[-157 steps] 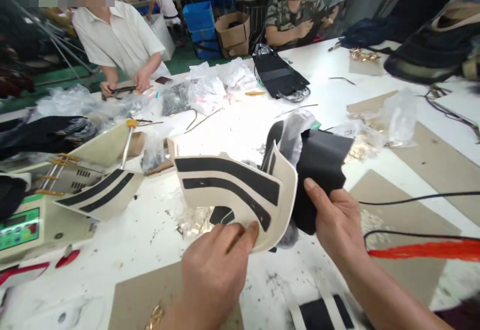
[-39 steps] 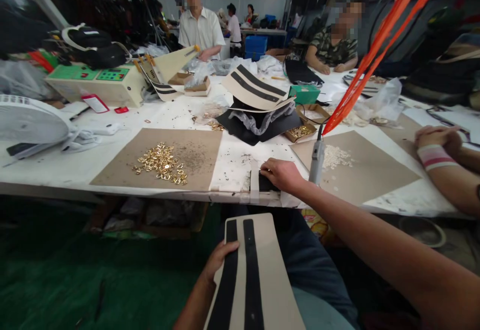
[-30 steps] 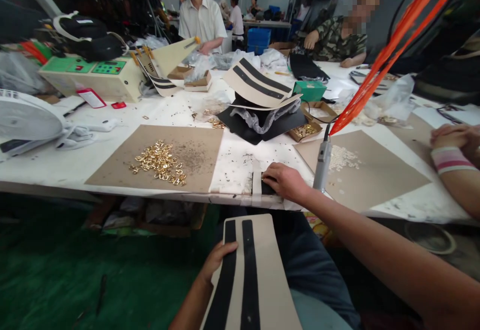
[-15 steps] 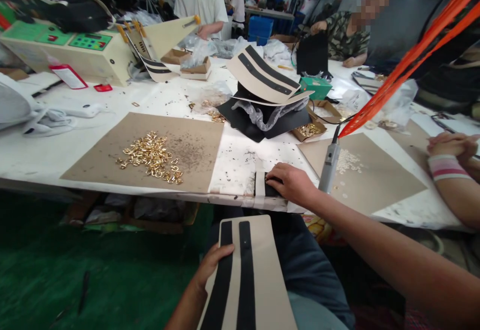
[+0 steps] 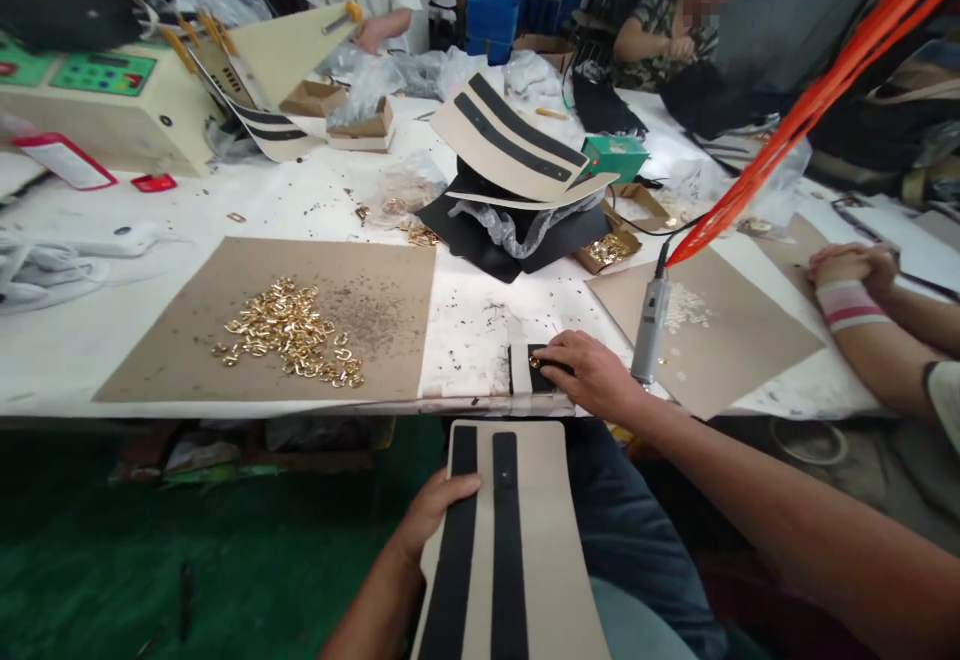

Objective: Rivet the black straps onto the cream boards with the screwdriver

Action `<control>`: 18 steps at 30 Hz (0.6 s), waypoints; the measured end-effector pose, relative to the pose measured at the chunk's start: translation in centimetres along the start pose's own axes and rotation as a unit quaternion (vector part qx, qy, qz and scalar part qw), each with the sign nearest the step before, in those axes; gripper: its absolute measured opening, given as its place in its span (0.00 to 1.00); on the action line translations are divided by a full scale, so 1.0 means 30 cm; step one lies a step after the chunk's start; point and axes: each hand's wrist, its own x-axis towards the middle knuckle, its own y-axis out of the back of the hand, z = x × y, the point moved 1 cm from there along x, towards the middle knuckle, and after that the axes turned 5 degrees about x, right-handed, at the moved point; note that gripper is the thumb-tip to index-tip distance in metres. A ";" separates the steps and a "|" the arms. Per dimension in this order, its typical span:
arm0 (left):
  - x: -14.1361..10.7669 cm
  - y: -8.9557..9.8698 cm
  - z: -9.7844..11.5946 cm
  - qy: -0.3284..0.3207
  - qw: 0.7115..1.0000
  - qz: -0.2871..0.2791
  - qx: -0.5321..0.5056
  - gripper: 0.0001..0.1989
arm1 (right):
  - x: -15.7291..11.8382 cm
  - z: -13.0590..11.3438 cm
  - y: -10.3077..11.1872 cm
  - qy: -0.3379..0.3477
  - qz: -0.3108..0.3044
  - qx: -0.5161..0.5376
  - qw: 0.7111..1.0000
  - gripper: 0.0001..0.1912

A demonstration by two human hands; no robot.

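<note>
The step in hand looks like handling 1 small gold fitting (image 5: 535,362) at the black block (image 5: 544,384) near the front edge of the worktop (image 5: 465,340). The right hand (image 5: 592,370) has its fingertips at that fitting; whether they pinch it or only rest on it, I cannot tell. The left hand (image 5: 439,505) pinches the beige panel (image 5: 547,540) at its left edge, thumb on top near 1 of the 2 black strips (image 5: 508,550), the fingers behind hidden. The panel is tilted over the lap (image 5: 630,510), its top end just beside the worktop's front edge. The next move seems to call for a steady panel and a careful fingertip hold on the fitting. Bare worktop lies left of the block, up to the brown sheet (image 5: 390,260) with its pile of gold fittings (image 5: 285,330). Right is tighter: the grey tool (image 5: 649,330) on its orange cord (image 5: 795,120) hangs just beside the wrist, while the stacked panels (image 5: 514,135) limit the far side.
</note>
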 end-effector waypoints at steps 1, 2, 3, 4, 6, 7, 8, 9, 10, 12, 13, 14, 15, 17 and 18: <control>-0.008 -0.018 0.019 -0.007 1.000 -0.001 0.012 0.21 | -0.033 -0.010 0.006 -0.016 0.032 0.043 0.998 0.14; -0.014 -0.036 0.034 -0.016 1.000 -0.001 0.023 0.21 | -0.074 -0.023 0.010 -0.042 0.068 0.091 0.993 0.15; -0.017 -0.056 0.046 -0.027 0.999 0.001 0.033 0.21 | -0.121 -0.039 0.011 -0.078 0.097 0.145 0.982 0.17; -0.019 -0.077 0.054 -0.039 0.998 0.003 0.041 0.20 | -0.172 -0.058 0.008 -0.120 0.113 0.208 0.964 0.19; -0.019 -0.123 0.060 -0.073 0.996 0.007 0.054 0.20 | -0.266 -0.096 -0.009 -0.201 0.095 0.362 0.905 0.24; -0.018 -0.149 0.058 -0.093 0.994 0.008 0.059 0.20 | -0.304 -0.114 -0.020 -0.230 0.065 0.441 0.865 0.26; -0.017 -0.174 0.055 -0.113 0.991 0.010 0.064 0.20 | -0.333 -0.130 -0.031 -0.248 0.034 0.508 0.824 0.27; -0.016 -0.200 0.050 -0.132 0.989 0.013 0.068 0.20 | -0.352 -0.142 -0.038 -0.254 0.011 0.560 0.789 0.26; -0.015 -0.225 0.044 -0.149 0.986 0.016 0.073 0.20 | -0.362 -0.150 -0.042 -0.255 -0.005 0.595 0.762 0.24; -0.011 -0.266 0.031 -0.178 0.980 0.027 0.084 0.21 | -0.364 -0.155 -0.043 -0.262 -0.019 0.632 0.730 0.23; -0.008 -0.282 0.025 -0.190 0.976 0.037 0.100 0.21 | -0.360 -0.153 -0.041 -0.270 -0.020 0.641 0.718 0.23; -0.004 -0.293 0.019 -0.201 0.970 0.053 0.126 0.21 | -0.355 -0.148 -0.039 -0.280 -0.022 0.648 0.708 0.23; 0.001 -0.300 0.012 -0.211 0.962 0.071 0.155 0.21 | -0.352 -0.141 -0.040 -0.289 -0.024 0.651 0.702 0.23; 0.009 -0.303 0.000 -0.233 0.943 0.110 0.210 0.21 | -0.353 -0.124 -0.047 -0.291 -0.023 0.644 0.708 0.22; 0.012 -0.302 -0.005 -0.242 0.935 0.123 0.228 0.20 | -0.357 -0.113 -0.053 -0.286 -0.022 0.629 0.722 0.22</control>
